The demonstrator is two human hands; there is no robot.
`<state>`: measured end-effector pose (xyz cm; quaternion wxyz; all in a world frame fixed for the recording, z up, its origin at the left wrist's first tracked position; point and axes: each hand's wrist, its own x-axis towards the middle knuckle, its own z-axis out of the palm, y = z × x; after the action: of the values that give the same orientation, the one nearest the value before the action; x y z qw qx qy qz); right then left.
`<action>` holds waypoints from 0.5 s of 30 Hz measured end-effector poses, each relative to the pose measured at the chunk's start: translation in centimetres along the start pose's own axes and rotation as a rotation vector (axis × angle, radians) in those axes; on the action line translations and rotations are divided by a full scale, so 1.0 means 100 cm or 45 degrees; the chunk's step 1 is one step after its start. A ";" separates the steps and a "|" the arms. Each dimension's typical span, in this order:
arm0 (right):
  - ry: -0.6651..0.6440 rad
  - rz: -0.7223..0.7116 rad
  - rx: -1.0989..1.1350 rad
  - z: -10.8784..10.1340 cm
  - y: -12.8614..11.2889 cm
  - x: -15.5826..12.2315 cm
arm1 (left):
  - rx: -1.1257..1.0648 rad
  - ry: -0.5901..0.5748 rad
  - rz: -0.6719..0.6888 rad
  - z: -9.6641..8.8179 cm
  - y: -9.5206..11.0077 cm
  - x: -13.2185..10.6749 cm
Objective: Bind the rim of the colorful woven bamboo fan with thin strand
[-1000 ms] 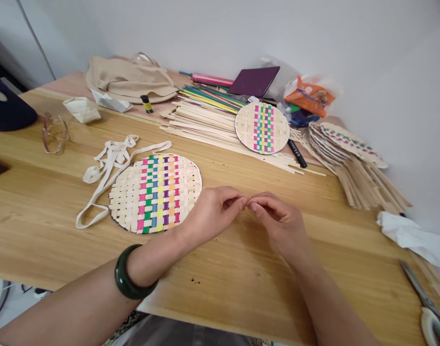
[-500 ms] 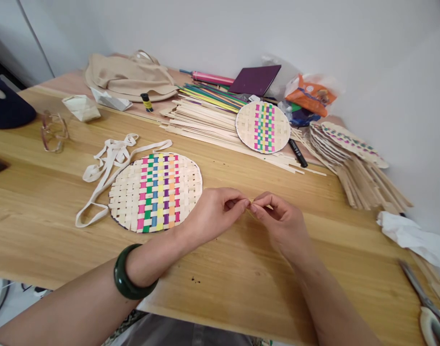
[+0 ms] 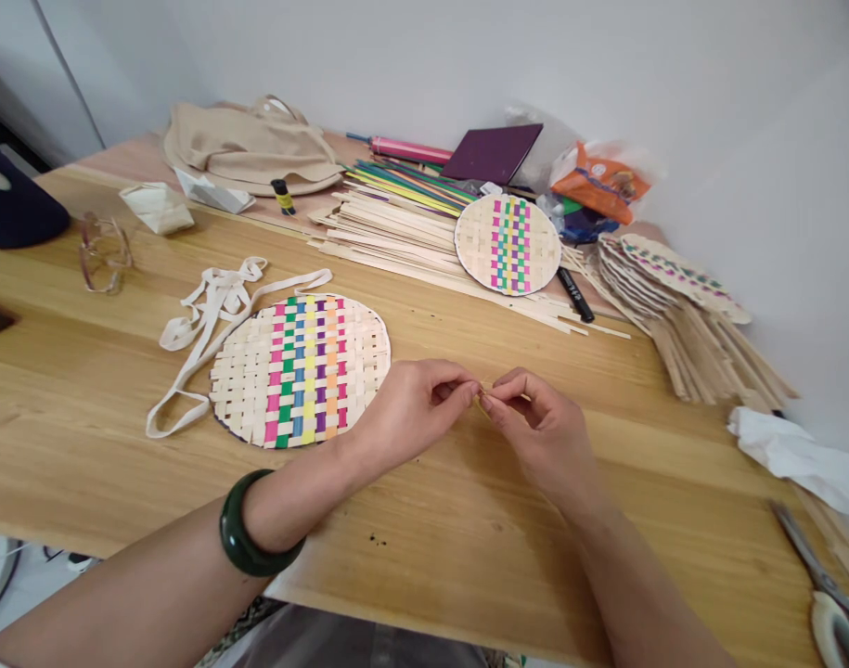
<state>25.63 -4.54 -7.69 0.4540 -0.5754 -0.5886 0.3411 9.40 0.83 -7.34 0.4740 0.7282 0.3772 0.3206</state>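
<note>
My left hand (image 3: pixel 424 408) and my right hand (image 3: pixel 539 422) meet fingertip to fingertip above the table, each closed in a pinch. Between them is a thin yellowish thread (image 3: pixel 481 399), mostly hidden by the fingers. Beside my left hand lies a round woven fan panel (image 3: pixel 257 380) with pink, green, blue, yellow, purple and orange strips; my left forearm overlaps its lower right edge. A white cloth tape (image 3: pixel 194 366) runs loosely along its left side and over its top edge.
Behind lie bamboo strips (image 3: pixel 396 232), a smaller woven round (image 3: pixel 508 246), a black marker (image 3: pixel 575 295) and a thread spool (image 3: pixel 283 198). Handled fans (image 3: pixel 681 315), white tissue (image 3: pixel 792 459) and scissors (image 3: pixel 820 580) are on the right. Glasses (image 3: pixel 104 255) and a beige bag (image 3: pixel 250 148) are left.
The fingertips have shifted very slightly, with my right hand moving a touch left and up. The pinch holds and everything on the table stays put.
</note>
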 end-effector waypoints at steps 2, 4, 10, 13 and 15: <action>0.010 -0.016 -0.022 0.000 0.000 0.000 | 0.003 -0.004 0.004 0.000 -0.001 0.000; 0.021 -0.024 -0.047 0.000 -0.001 0.000 | 0.001 -0.008 0.006 0.000 -0.001 0.000; 0.067 -0.079 -0.194 0.000 -0.003 -0.001 | -0.034 -0.015 -0.003 0.000 0.001 0.000; 0.084 -0.127 -0.262 0.000 -0.004 -0.001 | -0.044 -0.017 -0.005 0.000 0.002 0.000; 0.075 -0.156 -0.294 0.000 -0.005 -0.001 | -0.044 -0.018 0.001 0.000 0.002 0.000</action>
<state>25.43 -4.65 -7.28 0.4219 -0.5966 -0.6443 0.2256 9.42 0.78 -7.16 0.4891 0.7222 0.3681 0.3222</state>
